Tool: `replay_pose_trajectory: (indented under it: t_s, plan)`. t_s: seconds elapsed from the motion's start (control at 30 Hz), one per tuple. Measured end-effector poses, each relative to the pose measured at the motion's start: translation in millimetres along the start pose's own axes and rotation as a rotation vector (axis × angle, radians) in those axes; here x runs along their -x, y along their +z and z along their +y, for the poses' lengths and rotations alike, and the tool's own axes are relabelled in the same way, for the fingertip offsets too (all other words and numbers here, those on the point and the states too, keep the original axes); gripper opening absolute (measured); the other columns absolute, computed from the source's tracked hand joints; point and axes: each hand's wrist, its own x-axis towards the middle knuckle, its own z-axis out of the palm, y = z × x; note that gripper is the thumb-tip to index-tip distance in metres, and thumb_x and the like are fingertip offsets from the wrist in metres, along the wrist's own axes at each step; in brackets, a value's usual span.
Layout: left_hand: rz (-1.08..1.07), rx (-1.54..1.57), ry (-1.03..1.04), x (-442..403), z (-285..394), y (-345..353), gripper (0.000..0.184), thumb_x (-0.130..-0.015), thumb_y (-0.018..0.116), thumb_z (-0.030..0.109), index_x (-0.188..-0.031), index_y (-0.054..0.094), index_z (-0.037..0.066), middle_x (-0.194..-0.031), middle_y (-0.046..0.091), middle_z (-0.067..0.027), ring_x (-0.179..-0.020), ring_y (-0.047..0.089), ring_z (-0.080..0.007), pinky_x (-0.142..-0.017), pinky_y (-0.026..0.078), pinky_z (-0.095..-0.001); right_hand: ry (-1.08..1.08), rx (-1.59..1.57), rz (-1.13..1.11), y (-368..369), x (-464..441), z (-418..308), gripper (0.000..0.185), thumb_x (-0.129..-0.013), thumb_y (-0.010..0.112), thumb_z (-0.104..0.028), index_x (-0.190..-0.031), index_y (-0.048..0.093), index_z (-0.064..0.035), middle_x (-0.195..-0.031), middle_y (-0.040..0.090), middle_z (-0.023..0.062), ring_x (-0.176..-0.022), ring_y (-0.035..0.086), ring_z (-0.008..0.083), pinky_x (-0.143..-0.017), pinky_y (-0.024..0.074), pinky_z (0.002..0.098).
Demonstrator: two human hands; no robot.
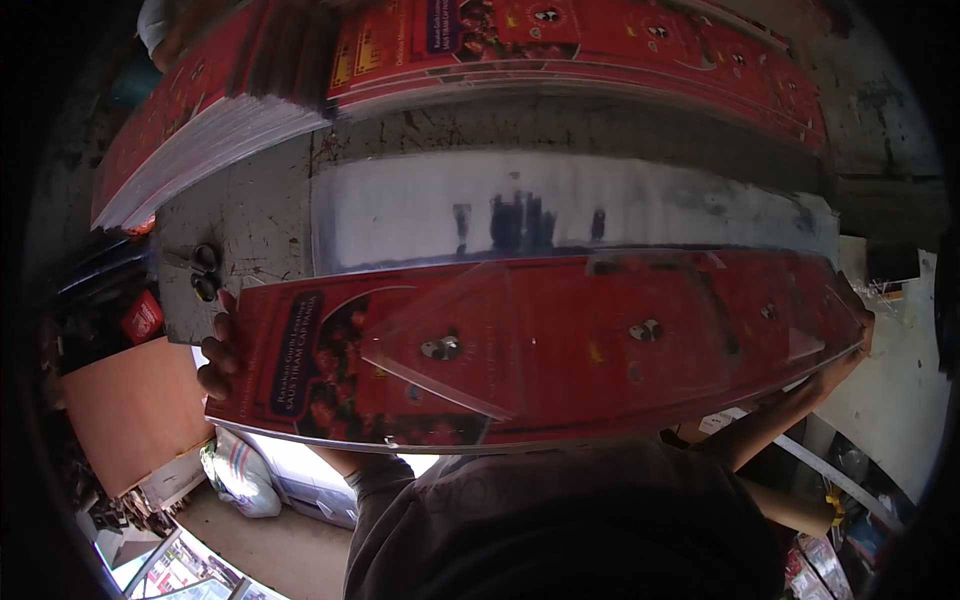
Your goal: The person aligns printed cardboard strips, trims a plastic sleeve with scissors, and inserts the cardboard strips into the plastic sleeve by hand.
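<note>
A long red printed panel [580, 330], with panda pictures and lettering, spans the view in front of my body. It looks glossy, and loose clear film with folded corners lies over its face. My left hand [217, 357] grips its left end, fingers curled over the edge. At the far right end my right hand [862, 325] holds the other edge, its fingers partly hidden. Just beyond the panel, a long pale shiny sheet [400, 215] with dark smudges rests on the worn grey table [240, 220]. Black-handled scissors [205, 272] lie near my left hand.
Behind the pale sheet stand a stack of red printed panels [600, 50] and another fanned stack [190, 130] at the left. An orange-brown board [135, 410], a white sack [240, 475] and a pale board [895, 370] are around the table. Someone's forearm [790, 507] shows at lower right.
</note>
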Motion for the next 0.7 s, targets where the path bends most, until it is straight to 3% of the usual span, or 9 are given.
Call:
replay_pose_trajectory:
  t_s: [0.13,0.2,0.43,0.53,0.63,0.7]
  plan:
    - [0.092,-0.11,-0.047,-12.9,3.1,-8.0,0.013,-0.084,0.045,0.026,-0.074,0.047,0.017,-0.076,0.051,-0.0007,-0.082,0.043,-0.017,-0.089,0.032,-0.0389,-0.029,-0.177,-0.097,18.0,-13.8,-15.7,0.019,-0.076,0.053,-0.015,-0.086,0.052,0.0017,-0.095,0.058,0.016,-0.092,0.054,0.0223,-0.082,0.0389,0.0307]
    - [0.12,-0.149,-0.067,-17.2,6.0,-12.0,0.011,-0.084,0.045,0.024,-0.077,0.047,0.016,-0.078,0.051,-0.0013,-0.082,0.044,-0.0169,-0.089,0.033,-0.0385,-0.07,-0.219,-0.192,22.1,-14.8,-16.0,0.011,-0.075,0.048,-0.006,-0.083,0.049,0.0013,-0.098,0.058,0.0167,-0.1,0.052,0.0288,-0.084,0.0372,0.0326]
    - [0.199,-0.236,-0.096,-27.0,10.5,-22.9,0.007,-0.085,0.045,0.019,-0.088,0.048,0.014,-0.084,0.052,-0.0031,-0.085,0.046,-0.0166,-0.09,0.034,-0.037,-0.061,-0.287,-0.203,26.3,-12.0,-18.0,0.009,-0.073,0.05,-0.005,-0.079,0.046,0.0022,-0.096,0.058,0.0187,-0.098,0.052,0.0329,-0.085,0.0366,0.0354]
    - [0.214,-0.266,-0.093,-35.5,12.9,-25.8,0.009,-0.085,0.045,0.017,-0.093,0.049,0.013,-0.086,0.052,-0.0039,-0.086,0.046,-0.0165,-0.09,0.034,-0.0363,-0.087,-0.303,-0.218,25.1,-13.2,-18.3,0.01,-0.074,0.05,-0.006,-0.079,0.047,0.0021,-0.096,0.058,0.0186,-0.099,0.052,0.0326,-0.085,0.0367,0.0351]
    - [0.216,-0.291,-0.073,-44.4,19.9,-23.0,0.013,-0.085,0.045,0.014,-0.097,0.05,0.012,-0.089,0.053,-0.0047,-0.088,0.047,-0.0164,-0.091,0.035,-0.0356,-0.098,-0.315,-0.188,23.9,-15.8,-19.9,0.01,-0.075,0.051,-0.006,-0.081,0.048,0.0023,-0.093,0.058,0.0163,-0.093,0.054,0.027,-0.082,0.038,0.0331]
    - [0.188,-0.305,-0.057,-52.4,25.8,-17.7,0.015,-0.086,0.046,0.013,-0.1,0.05,0.011,-0.09,0.053,-0.0053,-0.088,0.047,-0.0164,-0.091,0.035,-0.0352,0.028,-0.304,-0.089,18.3,-19.2,-7.8,0.013,-0.077,0.051,-0.005,-0.086,0.051,0.0023,-0.09,0.057,0.0116,-0.087,0.053,0.0189,-0.081,0.0378,0.0296]
